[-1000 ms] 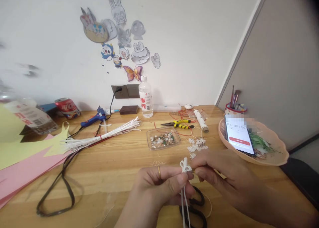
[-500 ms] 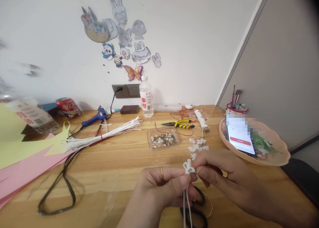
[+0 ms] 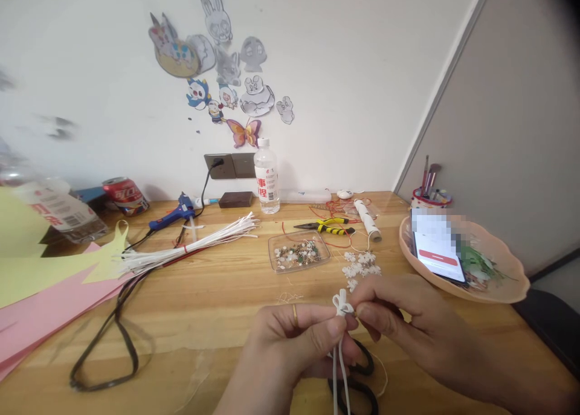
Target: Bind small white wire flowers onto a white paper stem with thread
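Observation:
My left hand point(image 3: 301, 342), with a gold ring on one finger, pinches a small looped white flower point(image 3: 342, 303) between thumb and fingers. Two white strands point(image 3: 341, 376) hang down below it. At the flower's right side my right hand point(image 3: 399, 324) is closed, thumb against forefinger, on something thin and dark at the loops, too small to name. Black-handled scissors point(image 3: 362, 397) lie under the hands, their blades hidden. Just beyond the hands is a cluster of small white flowers point(image 3: 361, 267).
A clear tray of beads point(image 3: 299, 253), yellow-black pliers point(image 3: 333, 225) and a water bottle point(image 3: 267, 179) stand farther back. White strips point(image 3: 194, 246), a blue glue gun point(image 3: 174, 214) and coloured paper are left. A bowl point(image 3: 498, 288) holding a phone point(image 3: 437, 252) is right.

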{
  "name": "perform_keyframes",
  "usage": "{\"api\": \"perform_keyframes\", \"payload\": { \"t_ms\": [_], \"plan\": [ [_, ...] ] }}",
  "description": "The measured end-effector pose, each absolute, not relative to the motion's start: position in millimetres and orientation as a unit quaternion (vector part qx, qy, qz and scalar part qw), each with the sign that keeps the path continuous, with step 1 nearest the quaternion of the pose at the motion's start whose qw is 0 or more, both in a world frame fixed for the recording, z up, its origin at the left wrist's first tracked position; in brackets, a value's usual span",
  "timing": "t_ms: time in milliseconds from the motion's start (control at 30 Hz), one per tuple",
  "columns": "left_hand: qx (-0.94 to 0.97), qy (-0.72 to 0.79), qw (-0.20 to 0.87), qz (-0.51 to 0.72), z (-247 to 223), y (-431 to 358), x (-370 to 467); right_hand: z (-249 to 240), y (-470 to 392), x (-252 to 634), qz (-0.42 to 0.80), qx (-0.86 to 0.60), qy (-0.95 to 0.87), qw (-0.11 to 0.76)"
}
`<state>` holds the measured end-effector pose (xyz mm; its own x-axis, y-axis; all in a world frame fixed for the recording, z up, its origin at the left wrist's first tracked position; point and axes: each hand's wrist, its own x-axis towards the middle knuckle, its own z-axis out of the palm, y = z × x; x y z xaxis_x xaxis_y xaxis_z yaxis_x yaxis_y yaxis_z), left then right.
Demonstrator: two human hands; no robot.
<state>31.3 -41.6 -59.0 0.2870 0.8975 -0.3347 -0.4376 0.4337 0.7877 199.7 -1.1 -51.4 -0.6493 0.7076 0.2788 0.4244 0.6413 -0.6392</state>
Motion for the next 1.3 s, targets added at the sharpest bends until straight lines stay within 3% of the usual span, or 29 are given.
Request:
{"api": "perform_keyframes", "payload": {
  "t_ms": [700, 1200, 1300],
  "plan": [
    [0.264, 0.381, 0.759, 0.457, -59.5, -39.8, 32.4, -54.9, -1.2, 194.0, 0.243, -0.323, -0.861, 0.309],
    [0.270, 0.375, 0.765, 0.448, -63.2, -40.1, 30.9, -52.2, -1.6, 196.3, 0.342, -0.358, -0.834, 0.244],
    [0.273, 0.378, 0.760, 0.453, -62.9, -39.6, 30.6, -52.3, -3.2, 196.1, 0.313, -0.355, -0.841, 0.264]
  ]
}}
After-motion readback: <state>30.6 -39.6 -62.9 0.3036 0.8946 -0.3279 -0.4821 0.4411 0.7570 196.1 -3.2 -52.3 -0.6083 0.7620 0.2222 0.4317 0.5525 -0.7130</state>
